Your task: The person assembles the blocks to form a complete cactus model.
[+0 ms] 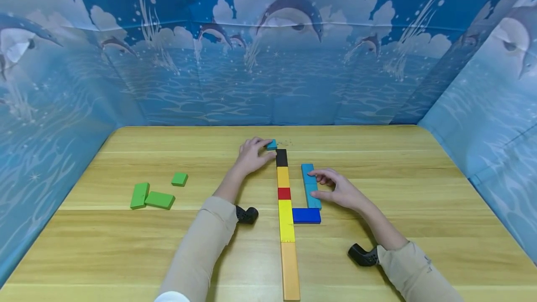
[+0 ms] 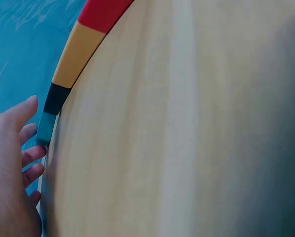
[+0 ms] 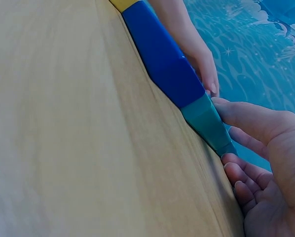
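A straight column of blocks lies on the table: black block (image 1: 281, 158), orange block (image 1: 283, 177), red block (image 1: 284, 194), yellow block (image 1: 286, 220) and long tan block (image 1: 290, 271). My left hand (image 1: 251, 155) touches a small light-blue block (image 1: 271, 144) at the far end, its thumb beside the black block. My right hand (image 1: 337, 188) rests its fingertips along two light-blue blocks, the farther (image 1: 307, 173) and the nearer (image 1: 312, 197), laid end to end. A dark-blue block (image 3: 160, 54) lies crosswise, joining them to the yellow block.
Three green blocks lie at the left: a small one (image 1: 179, 179) and two longer ones (image 1: 140, 195) (image 1: 160, 200). Each wrist wears a black camera, left (image 1: 247, 215) and right (image 1: 362, 255). Blue dolphin-print cloth (image 1: 268, 83) stands around the wooden table (image 1: 105, 246).
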Action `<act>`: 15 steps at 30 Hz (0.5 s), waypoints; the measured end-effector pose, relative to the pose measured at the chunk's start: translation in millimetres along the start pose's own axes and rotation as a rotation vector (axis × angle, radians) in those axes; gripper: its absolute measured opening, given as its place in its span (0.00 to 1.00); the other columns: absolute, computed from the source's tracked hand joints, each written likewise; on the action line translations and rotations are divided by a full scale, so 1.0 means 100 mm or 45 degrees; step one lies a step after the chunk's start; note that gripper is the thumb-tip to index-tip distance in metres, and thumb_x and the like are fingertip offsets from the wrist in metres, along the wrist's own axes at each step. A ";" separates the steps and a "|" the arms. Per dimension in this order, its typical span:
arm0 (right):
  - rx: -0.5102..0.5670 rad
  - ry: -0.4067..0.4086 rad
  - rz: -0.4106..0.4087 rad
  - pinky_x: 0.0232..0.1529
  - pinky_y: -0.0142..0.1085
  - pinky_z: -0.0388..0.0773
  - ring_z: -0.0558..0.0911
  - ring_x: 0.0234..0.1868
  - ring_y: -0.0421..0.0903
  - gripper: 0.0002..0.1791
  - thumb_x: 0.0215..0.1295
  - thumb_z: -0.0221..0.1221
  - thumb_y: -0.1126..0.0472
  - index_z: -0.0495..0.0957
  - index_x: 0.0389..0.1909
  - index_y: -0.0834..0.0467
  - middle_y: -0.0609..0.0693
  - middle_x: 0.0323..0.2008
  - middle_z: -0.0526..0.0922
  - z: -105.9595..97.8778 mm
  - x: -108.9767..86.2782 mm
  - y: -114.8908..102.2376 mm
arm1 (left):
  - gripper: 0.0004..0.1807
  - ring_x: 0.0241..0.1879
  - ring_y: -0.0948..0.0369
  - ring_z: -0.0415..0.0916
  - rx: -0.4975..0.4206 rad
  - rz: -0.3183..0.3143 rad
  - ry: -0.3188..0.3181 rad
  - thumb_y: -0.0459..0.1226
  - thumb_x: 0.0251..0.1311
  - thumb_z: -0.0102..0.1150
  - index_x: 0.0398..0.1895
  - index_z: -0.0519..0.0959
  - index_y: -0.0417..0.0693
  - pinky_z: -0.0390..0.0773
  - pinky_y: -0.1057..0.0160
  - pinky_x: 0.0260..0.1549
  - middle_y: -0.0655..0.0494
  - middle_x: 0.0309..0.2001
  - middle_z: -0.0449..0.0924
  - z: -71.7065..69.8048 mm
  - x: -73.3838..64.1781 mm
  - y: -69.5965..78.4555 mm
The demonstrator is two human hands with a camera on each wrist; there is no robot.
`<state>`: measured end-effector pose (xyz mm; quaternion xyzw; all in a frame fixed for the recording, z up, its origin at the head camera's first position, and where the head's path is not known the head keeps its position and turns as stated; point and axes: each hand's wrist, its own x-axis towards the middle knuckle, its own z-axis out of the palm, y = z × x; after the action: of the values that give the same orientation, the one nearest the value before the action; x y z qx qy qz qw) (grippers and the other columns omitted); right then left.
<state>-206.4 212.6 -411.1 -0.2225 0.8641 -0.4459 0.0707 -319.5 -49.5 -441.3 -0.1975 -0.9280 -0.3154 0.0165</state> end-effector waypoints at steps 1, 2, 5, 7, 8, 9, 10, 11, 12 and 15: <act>-0.002 0.001 0.000 0.39 0.39 0.67 0.67 0.40 0.54 0.26 0.55 0.63 0.66 0.69 0.55 0.68 0.60 0.40 0.71 0.00 0.00 0.00 | 0.31 0.57 0.51 0.59 0.016 0.005 -0.009 0.55 0.59 0.52 0.64 0.66 0.56 0.49 0.44 0.61 0.50 0.55 0.68 0.01 0.01 0.01; -0.003 0.002 0.002 0.39 0.39 0.67 0.68 0.40 0.54 0.26 0.55 0.63 0.66 0.69 0.55 0.67 0.60 0.40 0.71 0.00 0.00 -0.01 | 0.31 0.57 0.51 0.59 0.027 0.005 -0.018 0.56 0.59 0.51 0.65 0.65 0.56 0.48 0.44 0.61 0.51 0.56 0.67 0.01 0.02 0.02; -0.010 0.004 0.003 0.39 0.39 0.67 0.68 0.40 0.54 0.26 0.55 0.63 0.66 0.69 0.55 0.68 0.60 0.40 0.72 0.00 0.00 -0.02 | 0.32 0.58 0.51 0.58 0.042 0.011 -0.039 0.56 0.59 0.51 0.65 0.64 0.57 0.48 0.44 0.61 0.51 0.57 0.66 0.03 0.05 0.04; -0.016 0.004 0.009 0.40 0.39 0.67 0.68 0.41 0.54 0.26 0.55 0.63 0.66 0.69 0.55 0.68 0.60 0.40 0.72 0.00 0.00 -0.03 | 0.32 0.58 0.50 0.58 0.042 0.016 -0.054 0.55 0.59 0.51 0.65 0.64 0.57 0.48 0.44 0.61 0.51 0.58 0.65 0.03 0.07 0.06; -0.016 0.005 0.012 0.40 0.39 0.67 0.68 0.41 0.54 0.26 0.55 0.63 0.66 0.70 0.55 0.68 0.60 0.40 0.72 0.00 0.00 -0.03 | 0.32 0.58 0.50 0.58 0.036 0.016 -0.061 0.55 0.59 0.51 0.65 0.64 0.57 0.48 0.45 0.61 0.51 0.58 0.65 0.03 0.07 0.06; -0.018 0.005 0.014 0.40 0.39 0.67 0.68 0.41 0.54 0.26 0.55 0.63 0.66 0.70 0.55 0.68 0.60 0.40 0.72 0.00 0.00 -0.03 | 0.31 0.59 0.50 0.58 0.032 0.020 -0.068 0.55 0.59 0.52 0.65 0.64 0.57 0.48 0.45 0.61 0.51 0.59 0.65 0.04 0.08 0.07; -0.020 0.005 0.013 0.40 0.39 0.67 0.68 0.41 0.54 0.26 0.55 0.62 0.66 0.69 0.55 0.68 0.60 0.40 0.72 0.00 0.00 -0.03 | 0.31 0.59 0.51 0.57 0.030 0.021 -0.076 0.55 0.59 0.52 0.66 0.63 0.58 0.47 0.45 0.61 0.51 0.59 0.65 0.04 0.08 0.07; -0.021 0.005 0.015 0.40 0.39 0.67 0.68 0.41 0.54 0.26 0.55 0.62 0.66 0.69 0.55 0.68 0.60 0.40 0.72 0.00 0.00 -0.04 | 0.31 0.59 0.51 0.57 0.027 0.024 -0.085 0.54 0.59 0.52 0.66 0.63 0.58 0.47 0.45 0.61 0.52 0.59 0.64 0.04 0.09 0.08; -0.022 0.006 0.014 0.40 0.39 0.67 0.68 0.41 0.54 0.26 0.55 0.62 0.66 0.69 0.55 0.68 0.60 0.40 0.72 0.00 0.00 -0.04 | 0.31 0.59 0.51 0.57 0.023 0.030 -0.091 0.54 0.59 0.52 0.66 0.63 0.58 0.47 0.46 0.61 0.52 0.60 0.64 0.05 0.09 0.08; -0.021 0.007 0.009 0.40 0.40 0.67 0.68 0.41 0.55 0.26 0.55 0.62 0.67 0.69 0.55 0.68 0.61 0.40 0.72 0.00 0.00 -0.03 | 0.30 0.59 0.52 0.56 0.018 0.044 -0.112 0.54 0.60 0.52 0.66 0.63 0.60 0.47 0.47 0.61 0.53 0.60 0.64 0.05 0.10 0.08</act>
<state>-205.6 211.3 -408.4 -0.2187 0.8688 -0.4390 0.0682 -325.3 -36.5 -439.1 -0.2269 -0.9265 -0.2997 -0.0175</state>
